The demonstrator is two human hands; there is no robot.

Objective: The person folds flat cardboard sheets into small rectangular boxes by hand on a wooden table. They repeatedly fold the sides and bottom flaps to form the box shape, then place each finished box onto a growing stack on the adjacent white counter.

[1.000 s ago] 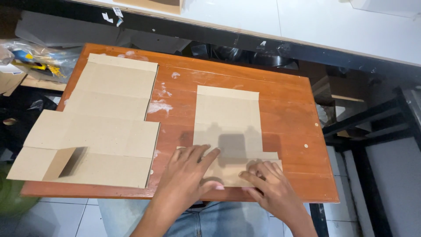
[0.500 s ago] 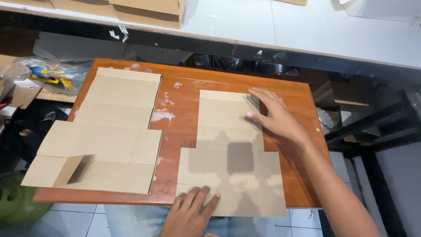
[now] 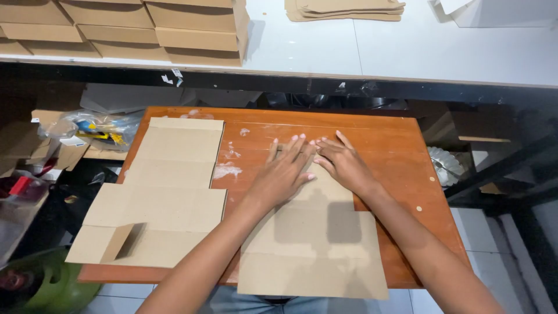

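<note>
Both hands lie flat with fingers spread, left hand [image 3: 285,171] beside right hand [image 3: 343,163], pinning the far end of the cardboard blank [image 3: 317,250] to the wooden table [image 3: 395,151], apparently to flatten it. A second blank [image 3: 157,197] lies left.

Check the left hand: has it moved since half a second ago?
Yes. The left hand moved from the table's near edge toward the far edge, now flat on the cardboard sheet beside the right hand.

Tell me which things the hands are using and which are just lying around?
In use:
- left hand and right hand, pressed flat on the card
- flat card under them
- wooden table

Lying about:
- second flat card, untouched
- stacked boxes
- card pile
- plastic bag
- green can
</note>
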